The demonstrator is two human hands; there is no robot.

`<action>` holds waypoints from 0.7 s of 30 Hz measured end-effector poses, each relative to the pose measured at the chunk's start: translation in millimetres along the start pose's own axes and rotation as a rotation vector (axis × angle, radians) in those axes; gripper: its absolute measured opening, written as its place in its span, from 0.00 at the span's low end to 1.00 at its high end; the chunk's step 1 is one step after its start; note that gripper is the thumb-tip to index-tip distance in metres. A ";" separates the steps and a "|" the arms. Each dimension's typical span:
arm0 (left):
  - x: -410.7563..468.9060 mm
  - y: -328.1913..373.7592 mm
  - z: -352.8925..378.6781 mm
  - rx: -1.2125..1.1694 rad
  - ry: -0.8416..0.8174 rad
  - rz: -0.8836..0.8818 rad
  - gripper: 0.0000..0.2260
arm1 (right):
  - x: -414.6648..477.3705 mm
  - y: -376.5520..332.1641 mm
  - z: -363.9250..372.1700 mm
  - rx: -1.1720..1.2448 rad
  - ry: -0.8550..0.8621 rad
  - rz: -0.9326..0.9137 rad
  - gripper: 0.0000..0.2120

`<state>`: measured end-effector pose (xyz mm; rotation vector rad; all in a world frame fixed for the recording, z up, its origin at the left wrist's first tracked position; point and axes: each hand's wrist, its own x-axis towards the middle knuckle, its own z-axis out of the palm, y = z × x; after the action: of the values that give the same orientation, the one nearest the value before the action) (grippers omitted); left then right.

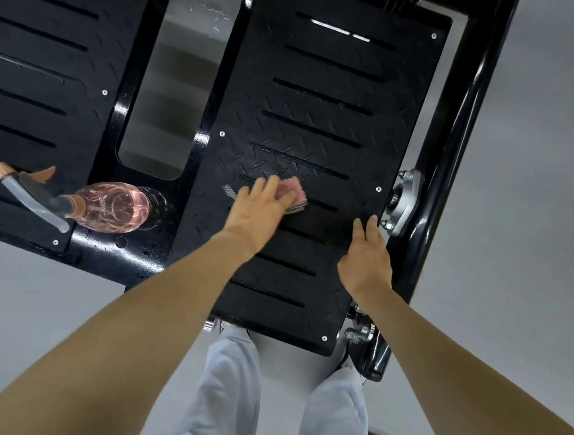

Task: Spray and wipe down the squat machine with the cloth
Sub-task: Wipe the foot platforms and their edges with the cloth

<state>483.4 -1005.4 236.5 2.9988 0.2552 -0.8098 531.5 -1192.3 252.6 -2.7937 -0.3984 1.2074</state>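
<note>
We press the pink cloth [291, 192] onto the right footplate [323, 93] of the squat machine [457, 134]. Its long axis runs left to right under our left hand [262, 205], whose fingers lie straight and released. Our right hand [367, 254] rests flat, fingers loose, near the plate's right edge. The spray bottle [108, 206] sits well to the left, nozzle pointing left.

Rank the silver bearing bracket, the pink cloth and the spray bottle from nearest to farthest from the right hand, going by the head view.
1. Silver bearing bracket: just above and to the right of the right hand.
2. Pink cloth: to its left, under the left hand on the right footplate.
3. Spray bottle: far left, beyond that footplate's left edge.
</note>
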 end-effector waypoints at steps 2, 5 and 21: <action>-6.4 -28.9 1.4 0.006 -0.025 -0.076 0.34 | 2.5 -2.8 -1.8 0.012 0.001 0.005 0.36; -12.8 -64.0 2.8 -0.023 -0.031 -0.204 0.35 | 8.9 -10.0 -6.3 0.031 0.009 0.009 0.36; 42.6 -25.0 -29.9 -0.325 0.039 -0.498 0.23 | 48.6 -11.4 -48.8 -0.114 -0.199 -0.071 0.39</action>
<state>530.5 -972.4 241.4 2.6671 1.0519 -0.6489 596.5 -1166.6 253.8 -2.7328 -0.5925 1.4968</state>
